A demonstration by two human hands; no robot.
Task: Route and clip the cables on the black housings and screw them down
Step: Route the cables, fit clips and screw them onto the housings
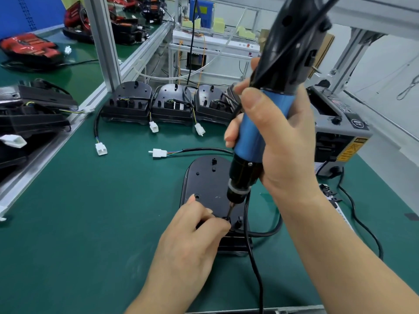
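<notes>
A black housing (205,184) is laid flat toward the near edge of the green surface (90,223), its cable (269,233) curved past its near end. A blue screwdriver (256,132) is gripped upright by the right hand (278,141), fingers wrapped round the barrel — its bit is set on the housing's near end, where a small black clip (227,219) is pinched by the left hand (195,236).

housing (207,184): we see it black and glossy, lying flat before us.
cable (201,150): black, running from a white connector (158,152) beyond the housing until the screwdriver hides it from us.
screwdriver (258,132): blue-bodied, nearly upright, bit (229,211) on the housing's near end.
</notes>
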